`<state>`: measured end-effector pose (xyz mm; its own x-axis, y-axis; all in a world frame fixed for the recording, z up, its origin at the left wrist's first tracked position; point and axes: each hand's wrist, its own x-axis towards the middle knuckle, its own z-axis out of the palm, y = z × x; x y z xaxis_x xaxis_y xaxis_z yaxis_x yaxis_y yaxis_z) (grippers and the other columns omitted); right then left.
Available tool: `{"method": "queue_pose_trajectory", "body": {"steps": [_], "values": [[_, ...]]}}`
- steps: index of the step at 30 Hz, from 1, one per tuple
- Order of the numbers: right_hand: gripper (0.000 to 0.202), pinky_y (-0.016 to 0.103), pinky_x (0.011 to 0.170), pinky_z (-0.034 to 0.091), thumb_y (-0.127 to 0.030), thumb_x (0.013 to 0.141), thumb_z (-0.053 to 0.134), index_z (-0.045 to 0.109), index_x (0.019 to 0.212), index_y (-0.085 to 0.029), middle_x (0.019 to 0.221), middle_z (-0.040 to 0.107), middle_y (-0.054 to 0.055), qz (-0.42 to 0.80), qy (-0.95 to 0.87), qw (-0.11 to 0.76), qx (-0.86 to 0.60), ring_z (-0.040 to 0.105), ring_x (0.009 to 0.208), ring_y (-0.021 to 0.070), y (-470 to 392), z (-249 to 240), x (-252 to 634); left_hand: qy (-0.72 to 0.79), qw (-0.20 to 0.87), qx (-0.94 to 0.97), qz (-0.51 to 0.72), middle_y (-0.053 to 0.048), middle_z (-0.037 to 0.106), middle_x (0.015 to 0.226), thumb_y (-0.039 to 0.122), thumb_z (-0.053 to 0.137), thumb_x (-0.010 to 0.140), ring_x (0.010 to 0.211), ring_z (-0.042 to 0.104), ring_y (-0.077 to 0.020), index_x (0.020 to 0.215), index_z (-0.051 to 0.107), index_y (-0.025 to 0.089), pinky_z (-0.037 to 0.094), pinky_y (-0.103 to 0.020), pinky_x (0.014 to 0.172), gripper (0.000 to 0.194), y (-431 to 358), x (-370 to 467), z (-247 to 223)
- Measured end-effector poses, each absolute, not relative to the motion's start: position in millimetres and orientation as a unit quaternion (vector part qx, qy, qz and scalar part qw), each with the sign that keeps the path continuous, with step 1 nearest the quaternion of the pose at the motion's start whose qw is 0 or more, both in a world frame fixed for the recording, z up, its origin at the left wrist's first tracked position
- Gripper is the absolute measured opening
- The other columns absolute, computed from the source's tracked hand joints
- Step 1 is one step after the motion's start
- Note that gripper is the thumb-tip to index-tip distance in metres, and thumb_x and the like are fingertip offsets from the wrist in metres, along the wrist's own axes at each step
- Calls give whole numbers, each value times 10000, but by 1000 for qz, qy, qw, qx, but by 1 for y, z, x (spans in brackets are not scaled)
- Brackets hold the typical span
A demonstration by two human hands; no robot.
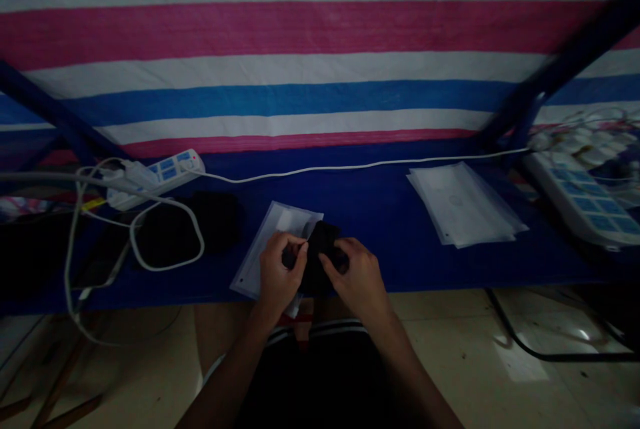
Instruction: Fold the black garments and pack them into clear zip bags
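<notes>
Both my hands pinch a piece of black cloth (319, 262) near the front edge of the blue shelf. My left hand (281, 270) grips its left side between thumb and fingers. At its right side, my right hand (361, 275) does the same. The cloth is dark and bunched, so its exact kind cannot be made out. Under the left hand and cloth lies a clear plastic bag (257, 249), partly covered. To the right rests a stack of clear plastic bags (457, 205), slightly fanned out.
A white power strip (173, 172) with plugs stands at the back left, its cable (320, 169) running along the shelf. Beside it lie dark cloth (215, 222) and a phone (103, 255) with a looping white cord. Another power strip (590, 199) sits far right. Striped sheeting (300, 29) hangs behind.
</notes>
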<state>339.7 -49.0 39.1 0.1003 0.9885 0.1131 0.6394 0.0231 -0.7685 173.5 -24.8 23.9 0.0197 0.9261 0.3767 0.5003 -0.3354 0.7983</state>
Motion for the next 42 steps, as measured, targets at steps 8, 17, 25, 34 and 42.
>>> {"method": "queue_pose_trajectory", "body": {"steps": [8, 17, 25, 34, 42], "values": [[389, 523, 1117, 524, -285, 985, 581, 688, 1359, -273, 1374, 693, 95, 174, -716, 416, -533, 617, 1318, 290, -72, 52, 352, 522, 220, 687, 455, -7, 628, 792, 229, 646, 940, 781, 612, -195, 853, 643, 220, 463, -326, 727, 88, -22, 175, 21], [545, 578, 1215, 446, -254, 1007, 546, 528, 1551, -228, 1562, 566, 97, 225, -785, 330, -474, 451, 1514, 287, -84, 25, 338, 510, 190, 696, 469, 5, 612, 731, 220, 633, 946, 760, 596, -197, 770, 610, 232, 473, -348, 743, 178, -22, 177, 27], [541, 539, 1271, 376, -230, 1016, 515, 505, 1556, -194, 1599, 524, 99, 256, -805, 298, -444, 395, 1550, 249, -81, 33, 333, 514, 180, 695, 469, -6, 621, 777, 206, 628, 946, 783, 593, -209, 806, 605, 231, 468, -355, 742, 144, -22, 176, 25], [464, 610, 1174, 449, -341, 998, 563, 628, 1444, -230, 1557, 558, 147, 149, -711, 374, -576, 523, 1440, 329, -85, 12, 340, 512, 114, 774, 354, -51, 656, 914, 125, 624, 922, 950, 587, -277, 881, 578, 234, 481, -445, 863, 125, -19, 175, 38], [504, 593, 1242, 369, -335, 1023, 526, 573, 1499, -174, 1517, 600, 155, 167, -756, 307, -553, 516, 1451, 294, -80, 20, 336, 471, 160, 769, 402, -54, 684, 1042, 56, 599, 927, 1050, 625, -240, 895, 577, 219, 521, -423, 943, 168, -16, 176, 37]]}}
